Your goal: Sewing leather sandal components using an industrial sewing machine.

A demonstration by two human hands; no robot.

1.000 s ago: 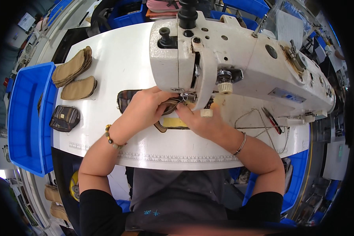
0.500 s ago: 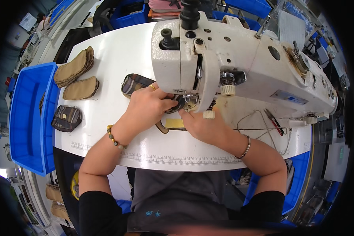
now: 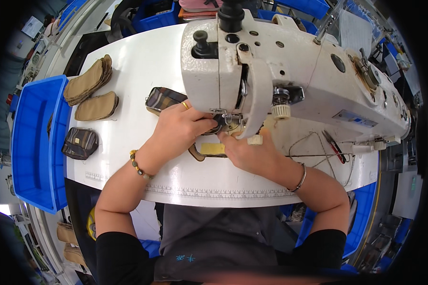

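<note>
A dark plaid fabric pouch (image 3: 162, 98) with a tan edge lies under the head of a white sewing machine (image 3: 202, 78), part of it hidden by my hands. My left hand (image 3: 178, 127), with a ring and a beaded bracelet, is closed on the pouch just left of the presser foot (image 3: 230, 117). My right hand (image 3: 252, 153), wearing a metal bangle, pinches the pouch's near edge by the foot; its thumb and fingertips are partly hidden. Below the fingers, a curved tan-edged strip (image 3: 196, 152) shows beside a yellow patch (image 3: 212, 149) on the machine bed.
Stacked tan fabric pieces (image 3: 86, 81), another tan stack (image 3: 96, 106) and a plaid pouch (image 3: 80, 143) lie on the left of the white table (image 3: 133, 66). A blue bin (image 3: 38, 142) stands beyond. Red-handled snips (image 3: 335, 147) and loose cord (image 3: 314, 137) lie right.
Both hands keep their hold by the presser foot. My right hand has shifted very slightly rightward, and the whole view has moved a little.
</note>
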